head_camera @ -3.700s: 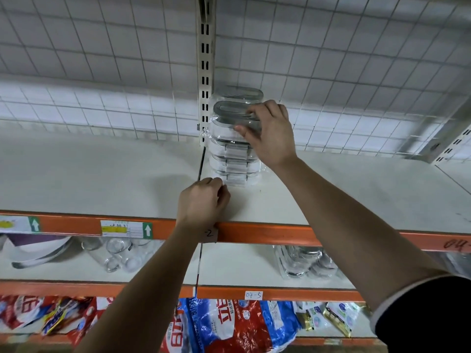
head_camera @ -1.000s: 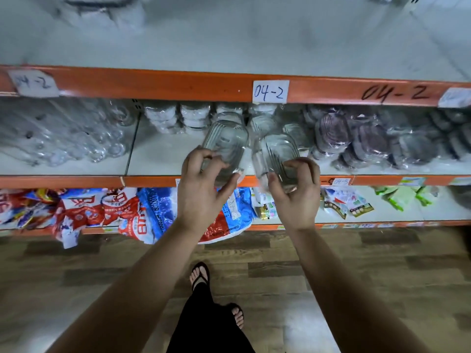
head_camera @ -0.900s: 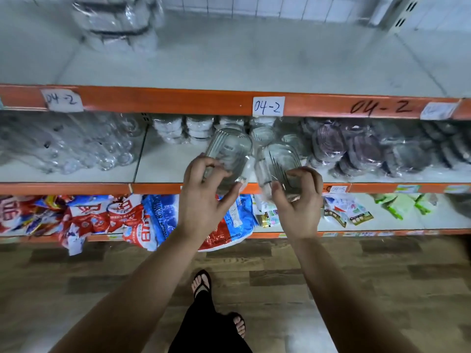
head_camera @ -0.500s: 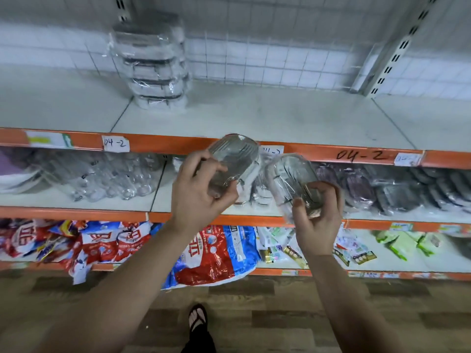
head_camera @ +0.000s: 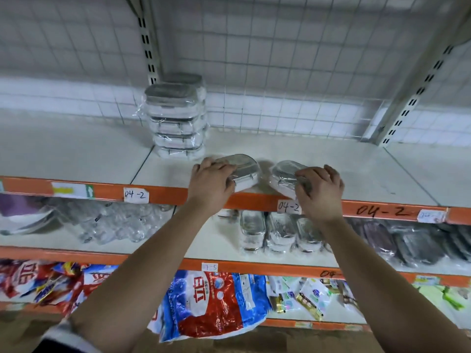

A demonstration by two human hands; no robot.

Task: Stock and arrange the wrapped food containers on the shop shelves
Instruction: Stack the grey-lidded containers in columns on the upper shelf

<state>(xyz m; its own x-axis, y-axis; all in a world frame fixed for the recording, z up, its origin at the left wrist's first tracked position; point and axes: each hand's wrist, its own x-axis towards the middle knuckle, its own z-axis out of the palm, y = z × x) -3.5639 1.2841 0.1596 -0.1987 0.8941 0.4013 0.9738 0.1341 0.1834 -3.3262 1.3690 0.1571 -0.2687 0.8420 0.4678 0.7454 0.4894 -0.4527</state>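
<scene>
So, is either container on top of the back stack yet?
No, the left hand holds the left container and the right hand the right container low at the shelf front, clear of the stack.

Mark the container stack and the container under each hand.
container stack [head_camera: 175, 123], head view, front of its middle layers.
left container [head_camera: 242, 164], head view, lid's bare right part.
right container [head_camera: 283, 172], head view, wrapped lid's left part.

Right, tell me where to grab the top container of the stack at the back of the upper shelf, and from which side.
Take the top container by its two rounded short ends, coming from the front. It lies flat, long side facing you, and a second stack looks close behind, leaving fingers little room at the back.
</scene>
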